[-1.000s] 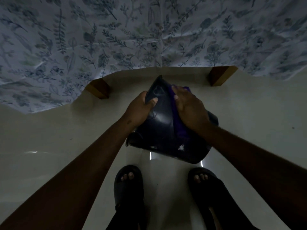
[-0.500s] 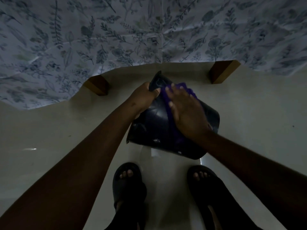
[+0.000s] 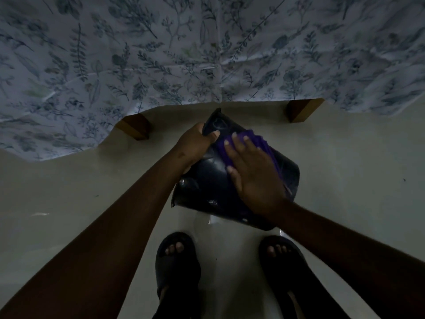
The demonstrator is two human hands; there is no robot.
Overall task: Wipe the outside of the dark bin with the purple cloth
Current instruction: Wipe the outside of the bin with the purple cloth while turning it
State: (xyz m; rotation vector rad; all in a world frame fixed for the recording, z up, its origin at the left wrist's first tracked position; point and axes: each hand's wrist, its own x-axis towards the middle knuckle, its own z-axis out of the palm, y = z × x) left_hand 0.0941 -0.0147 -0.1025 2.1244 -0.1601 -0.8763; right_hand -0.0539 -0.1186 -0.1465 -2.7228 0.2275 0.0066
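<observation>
The dark bin (image 3: 207,180) lies tilted on its side just above the pale floor, in front of my feet. My left hand (image 3: 195,143) grips its far upper edge, thumb curled over the rim. A purple cloth (image 3: 262,146) is spread on the bin's upper side. My right hand (image 3: 250,173) lies flat on the cloth with fingers straight, pressing it against the bin's outside. Most of the cloth is hidden under that hand.
A bed with a leaf-patterned sheet (image 3: 207,54) fills the top of the view, its two wooden legs (image 3: 135,127) (image 3: 301,109) on either side behind the bin. My feet in dark sandals (image 3: 177,261) (image 3: 282,259) stand just below the bin on the glossy floor (image 3: 69,192).
My right hand has slid with the cloth across the bin's side and now lies flatter with fingers spread. The bin has turned a little under my left hand's grip.
</observation>
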